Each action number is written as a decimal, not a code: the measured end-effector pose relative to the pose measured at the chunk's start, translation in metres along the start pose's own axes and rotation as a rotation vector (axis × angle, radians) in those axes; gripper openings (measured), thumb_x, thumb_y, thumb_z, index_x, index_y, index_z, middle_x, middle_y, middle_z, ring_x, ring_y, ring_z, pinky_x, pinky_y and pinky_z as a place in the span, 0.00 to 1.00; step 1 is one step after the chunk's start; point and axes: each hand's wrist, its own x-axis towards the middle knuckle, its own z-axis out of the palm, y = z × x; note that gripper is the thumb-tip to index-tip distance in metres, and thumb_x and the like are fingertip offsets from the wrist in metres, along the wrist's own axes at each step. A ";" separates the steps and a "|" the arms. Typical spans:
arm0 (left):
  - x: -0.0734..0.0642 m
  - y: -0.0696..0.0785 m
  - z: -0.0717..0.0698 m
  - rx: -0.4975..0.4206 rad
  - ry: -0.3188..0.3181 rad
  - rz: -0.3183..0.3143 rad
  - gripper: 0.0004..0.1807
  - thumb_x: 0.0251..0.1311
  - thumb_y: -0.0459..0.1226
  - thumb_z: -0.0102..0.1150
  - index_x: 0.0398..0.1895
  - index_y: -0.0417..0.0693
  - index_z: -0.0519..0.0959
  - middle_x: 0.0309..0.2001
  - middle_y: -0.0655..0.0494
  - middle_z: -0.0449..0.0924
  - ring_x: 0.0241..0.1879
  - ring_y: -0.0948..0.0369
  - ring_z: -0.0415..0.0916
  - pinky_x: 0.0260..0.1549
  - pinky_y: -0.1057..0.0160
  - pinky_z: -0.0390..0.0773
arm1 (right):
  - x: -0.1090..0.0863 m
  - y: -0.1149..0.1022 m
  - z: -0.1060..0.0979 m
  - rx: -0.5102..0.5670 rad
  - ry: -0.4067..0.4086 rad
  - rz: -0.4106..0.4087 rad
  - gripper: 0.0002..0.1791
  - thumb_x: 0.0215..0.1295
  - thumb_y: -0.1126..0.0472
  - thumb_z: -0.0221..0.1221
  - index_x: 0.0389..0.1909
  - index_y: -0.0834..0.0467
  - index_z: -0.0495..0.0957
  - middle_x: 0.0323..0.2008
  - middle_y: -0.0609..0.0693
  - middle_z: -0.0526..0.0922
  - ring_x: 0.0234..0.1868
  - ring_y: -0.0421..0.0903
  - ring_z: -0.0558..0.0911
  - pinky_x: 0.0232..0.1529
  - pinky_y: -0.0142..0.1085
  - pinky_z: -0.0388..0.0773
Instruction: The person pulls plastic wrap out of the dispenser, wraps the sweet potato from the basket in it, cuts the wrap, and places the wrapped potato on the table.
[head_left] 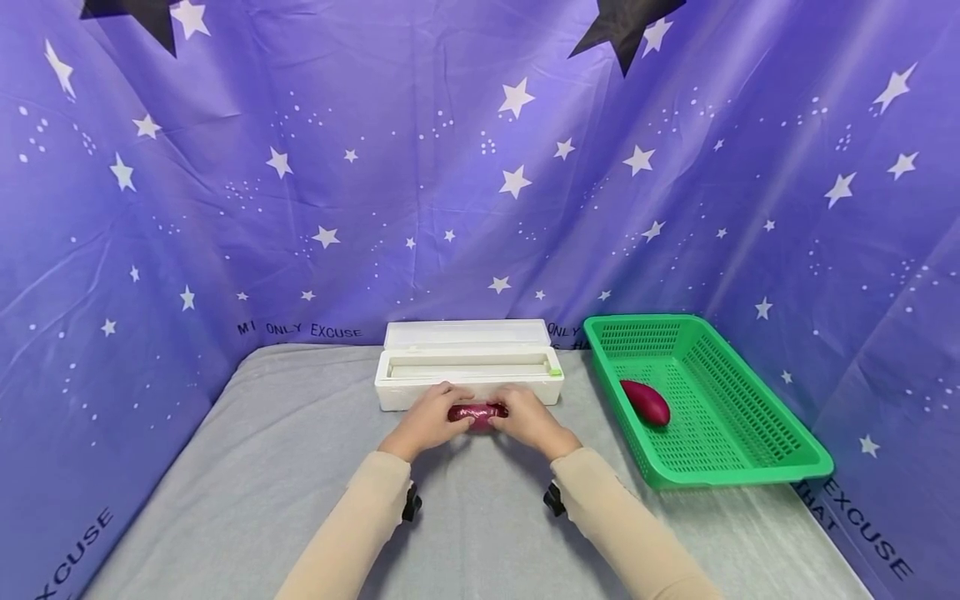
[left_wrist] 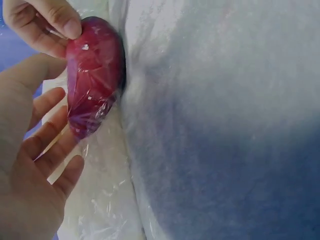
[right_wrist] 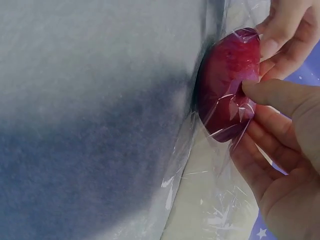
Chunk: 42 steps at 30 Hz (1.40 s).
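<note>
A purple-red sweet potato (head_left: 477,414) in clear cling film lies on the cloth, right before the white cling film box (head_left: 468,390). At its left end, my left hand (head_left: 430,419) holds it, thumb on the near side. My right hand (head_left: 531,418) holds the opposite end. The right wrist view shows the right thumb (right_wrist: 272,95) against the film-covered sweet potato (right_wrist: 227,90), with the other fingers along its far side. Loose film (left_wrist: 100,200) stretches from the sweet potato (left_wrist: 96,75) over the box front in the left wrist view.
The box's lid (head_left: 467,333) stands raised at the back, and a green slider (head_left: 555,372) sits at its right end. To the right, a green basket (head_left: 750,477) contains a second sweet potato (head_left: 647,403). Grey cloth (head_left: 247,467) covers the table, with a starry purple curtain (head_left: 420,192) behind.
</note>
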 end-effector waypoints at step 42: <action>-0.032 -0.061 -0.038 -0.372 0.370 -0.548 0.36 0.71 0.38 0.58 0.74 0.28 0.56 0.71 0.27 0.55 0.72 0.36 0.53 0.71 0.43 0.51 | -0.001 0.002 -0.001 0.039 -0.020 0.029 0.12 0.58 0.64 0.70 0.42 0.62 0.84 0.42 0.53 0.84 0.45 0.50 0.81 0.50 0.45 0.78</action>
